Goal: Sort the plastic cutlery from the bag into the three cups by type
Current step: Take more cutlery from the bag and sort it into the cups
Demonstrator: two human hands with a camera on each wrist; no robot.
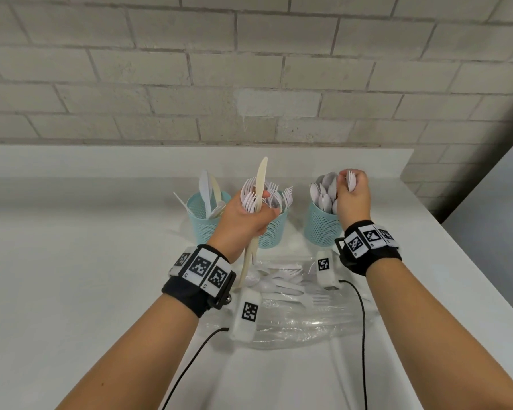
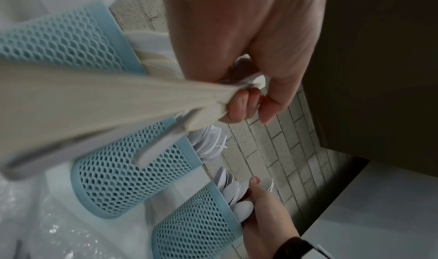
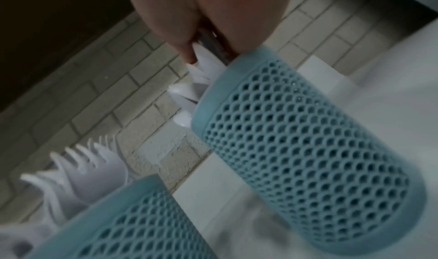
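Note:
Three light blue mesh cups stand in a row: the left cup (image 1: 200, 217) holds knives, the middle cup (image 1: 273, 235) forks (image 3: 83, 173), the right cup (image 1: 320, 229) spoons (image 3: 187, 89). My left hand (image 1: 259, 210) is raised in front of the middle cup and grips a bundle: a long cream knife (image 1: 261, 179) standing upright and several white forks (image 1: 249, 198). Its curled fingers (image 2: 239, 107) clamp the handles. My right hand (image 1: 348, 186) hovers over the right cup's rim and pinches a white spoon (image 1: 351, 180). The clear bag (image 1: 296, 318) lies below both wrists.
Loose white forks and spoons (image 1: 282, 284) lie on the clear bag near the table's front. The white table (image 1: 86, 261) meets a grey brick wall (image 1: 249, 84) behind the cups, and its right edge (image 1: 462, 261) runs close to the right cup.

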